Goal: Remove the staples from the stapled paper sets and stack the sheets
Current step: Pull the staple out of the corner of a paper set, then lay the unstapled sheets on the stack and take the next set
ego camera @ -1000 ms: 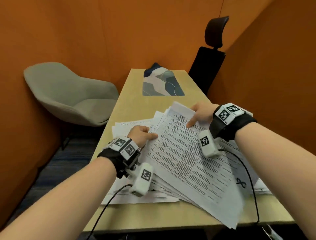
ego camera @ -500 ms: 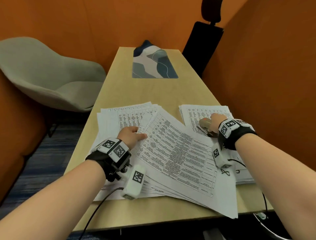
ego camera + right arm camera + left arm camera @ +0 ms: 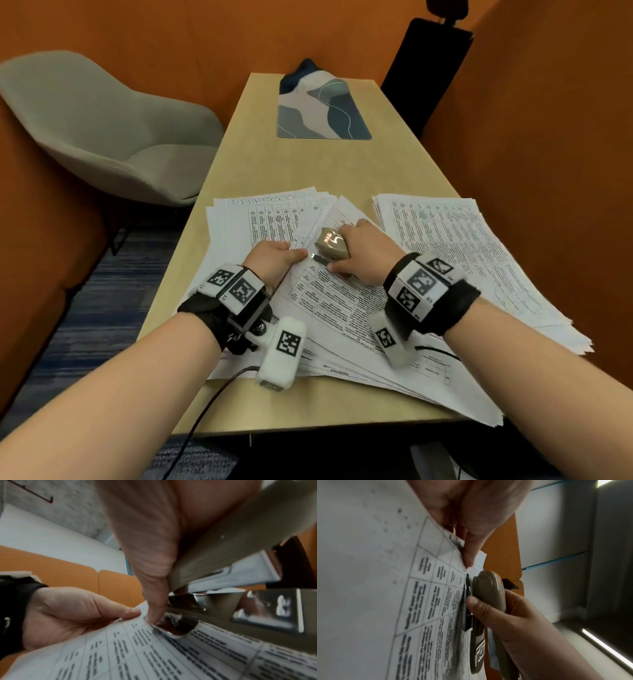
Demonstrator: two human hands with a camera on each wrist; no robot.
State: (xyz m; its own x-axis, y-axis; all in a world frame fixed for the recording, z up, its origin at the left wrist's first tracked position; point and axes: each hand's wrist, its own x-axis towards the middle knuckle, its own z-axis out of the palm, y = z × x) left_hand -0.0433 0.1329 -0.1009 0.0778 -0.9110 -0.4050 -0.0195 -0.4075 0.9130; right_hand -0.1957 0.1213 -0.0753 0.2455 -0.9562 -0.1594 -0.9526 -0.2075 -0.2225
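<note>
Nearest you, on the table [image 3: 239, 178], your left hand [image 3: 274, 260] pinches the stapled set's [image 3: 329, 301] corner. Just beyond it, your right hand [image 3: 363, 257] grips the stapler [image 3: 330, 243], its blade beside the staple. Paper's light, floppy, likely tearable: hold close to the staple.

A booth with orange walls, a long table and two chairs
A wooden table [image 3: 308, 164] runs away from the camera, a blue and beige mat [image 3: 322, 109] lying flat at its far end; a grey chair [image 3: 102, 133] stands left of it, a black chair [image 3: 430, 68] at the far right corner
</note>
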